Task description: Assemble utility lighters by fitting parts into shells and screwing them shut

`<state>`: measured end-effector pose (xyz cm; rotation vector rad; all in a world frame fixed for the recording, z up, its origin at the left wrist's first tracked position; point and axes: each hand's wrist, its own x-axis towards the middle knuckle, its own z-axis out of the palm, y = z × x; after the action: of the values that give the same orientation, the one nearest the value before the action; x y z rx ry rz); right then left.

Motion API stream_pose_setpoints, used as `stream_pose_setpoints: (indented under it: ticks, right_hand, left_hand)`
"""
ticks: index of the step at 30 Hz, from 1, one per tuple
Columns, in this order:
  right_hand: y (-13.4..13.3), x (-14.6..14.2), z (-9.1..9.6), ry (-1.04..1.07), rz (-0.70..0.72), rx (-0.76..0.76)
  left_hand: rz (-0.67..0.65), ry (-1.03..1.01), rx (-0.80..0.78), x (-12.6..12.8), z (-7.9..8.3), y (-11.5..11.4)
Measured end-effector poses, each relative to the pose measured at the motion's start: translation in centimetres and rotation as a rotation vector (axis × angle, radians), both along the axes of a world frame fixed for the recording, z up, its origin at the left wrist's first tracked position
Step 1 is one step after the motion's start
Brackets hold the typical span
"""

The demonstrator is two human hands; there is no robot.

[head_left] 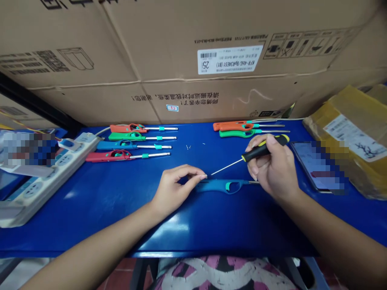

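My right hand [273,163] grips a screwdriver [256,153] by its black and yellow handle, the thin shaft slanting down to the left. Thumb and forefinger of my left hand [178,183] pinch a tiny pale piece [206,176], too small to name for sure, just left of the screwdriver's tip. Directly below the tip lies a blue long-necked lighter [217,185] with a teal trigger, its metal neck pointing right under my right hand. My left fingertips are close to its handle end; whether they touch it I cannot tell. Several tiny screws [188,147] lie farther back.
Several coloured lighters [127,137] lie in a row at the back left. An orange lighter [232,126] and a green lighter [238,133] lie back right. A power strip [60,161], phone [317,165], taped parcel [353,141] and large cardboard box [169,48] surround the blue table [121,217].
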<state>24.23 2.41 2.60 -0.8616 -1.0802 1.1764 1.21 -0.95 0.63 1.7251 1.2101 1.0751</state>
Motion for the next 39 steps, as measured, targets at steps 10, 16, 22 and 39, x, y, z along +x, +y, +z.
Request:
stream_pose_setpoints:
  ticks: [10, 16, 22, 39]
  right_hand:
    - [-0.8, 0.2, -0.2, 0.008, 0.003, 0.123]
    - [-1.1, 0.2, -0.2, 0.000, 0.052, 0.237]
    - [-1.5, 0.1, -0.1, -0.022, 0.065, 0.274]
    - [-1.7, 0.2, 0.0, -0.093, 0.092, 0.320]
  left_hand:
    - [-0.038, 0.053, 0.256, -0.1, -0.2, -0.1]
    - [-0.072, 0.075, 0.352, -0.1, -0.4, 0.1]
    - [-0.123, 0.120, 0.469, -0.2, -0.8, 0.2]
    - [-0.192, 0.220, 0.522, -0.6, -1.1, 0.4]
